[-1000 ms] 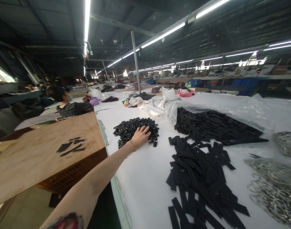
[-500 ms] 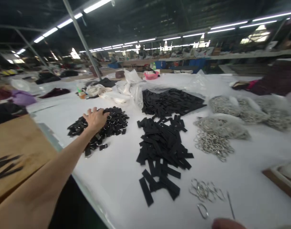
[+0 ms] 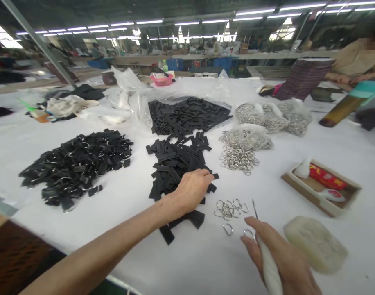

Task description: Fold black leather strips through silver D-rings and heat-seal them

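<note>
My left hand [image 3: 195, 187] rests over the pile of black fabric strips [image 3: 172, 157], fingers pressed together and bent down at the pile's right side. What lies under its fingertips is hidden. My right hand [image 3: 279, 254], at lower right, is closed around an awl [image 3: 269, 262] with a white wrapped handle, its thin metal tip pointing away from me. A metal D-ring [image 3: 249, 233] lies between the thumb and index finger; whether they touch it I cannot tell. Another single ring [image 3: 227, 229] and a small cluster of rings [image 3: 229, 209] lie between my hands.
At left is a heap of black tabs with rings [image 3: 83, 157]. Behind the strips lies a larger strip pile [image 3: 187, 114]; bags of rings [image 3: 249, 137] stand at right. A cardboard box [image 3: 331, 211] and a yellowish lump [image 3: 315, 243] lie nearer. A person [image 3: 358, 61] sits far right.
My left hand has gone from the tab heap at left to the black strips. My right hand, barely visible before, now shows with the awl, which lay on the table. The view has turned right.
</note>
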`<act>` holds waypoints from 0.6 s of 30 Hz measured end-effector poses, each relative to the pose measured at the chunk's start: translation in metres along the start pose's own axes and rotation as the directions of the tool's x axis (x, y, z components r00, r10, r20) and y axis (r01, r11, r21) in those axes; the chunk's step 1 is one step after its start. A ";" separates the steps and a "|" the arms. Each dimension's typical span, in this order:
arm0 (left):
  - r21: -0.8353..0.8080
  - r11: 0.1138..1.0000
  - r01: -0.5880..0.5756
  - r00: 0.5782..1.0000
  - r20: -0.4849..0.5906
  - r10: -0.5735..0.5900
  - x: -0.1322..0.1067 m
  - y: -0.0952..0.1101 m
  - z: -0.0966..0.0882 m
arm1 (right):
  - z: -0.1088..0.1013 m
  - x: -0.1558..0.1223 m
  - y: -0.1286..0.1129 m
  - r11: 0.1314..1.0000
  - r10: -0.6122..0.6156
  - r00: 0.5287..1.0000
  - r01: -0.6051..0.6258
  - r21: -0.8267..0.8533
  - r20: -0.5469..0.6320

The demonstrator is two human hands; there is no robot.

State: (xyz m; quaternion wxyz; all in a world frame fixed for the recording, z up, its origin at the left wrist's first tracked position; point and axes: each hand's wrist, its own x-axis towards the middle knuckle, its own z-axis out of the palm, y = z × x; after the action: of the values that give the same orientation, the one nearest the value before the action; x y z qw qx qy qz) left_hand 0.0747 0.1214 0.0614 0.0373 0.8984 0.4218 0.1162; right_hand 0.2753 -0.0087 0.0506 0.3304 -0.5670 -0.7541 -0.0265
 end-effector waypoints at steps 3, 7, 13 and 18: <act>0.093 0.996 -0.011 0.998 0.068 0.005 0.029 -0.003 0.010 | -0.003 -0.001 0.003 0.997 0.007 0.998 -0.012 -0.075 -0.058; 0.183 0.982 -0.038 0.987 0.162 0.008 0.044 -0.006 0.014 | -0.006 -0.009 0.009 0.994 0.101 0.994 -0.100 0.042 -0.026; 0.206 0.971 -0.118 0.967 0.245 0.065 0.041 0.009 0.014 | -0.011 -0.010 0.008 0.944 0.263 0.948 -0.292 0.156 0.181; 0.168 0.984 -0.054 0.985 0.169 0.025 0.042 0.011 0.018 | -0.013 -0.011 0.014 0.981 0.181 0.961 -0.191 0.031 0.208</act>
State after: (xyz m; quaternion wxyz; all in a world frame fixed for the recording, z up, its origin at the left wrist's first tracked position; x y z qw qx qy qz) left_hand 0.1131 0.1470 0.0528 -0.0074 0.9130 0.4078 0.0046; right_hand 0.2949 -0.0185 0.0499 0.2667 -0.6264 -0.7278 0.0822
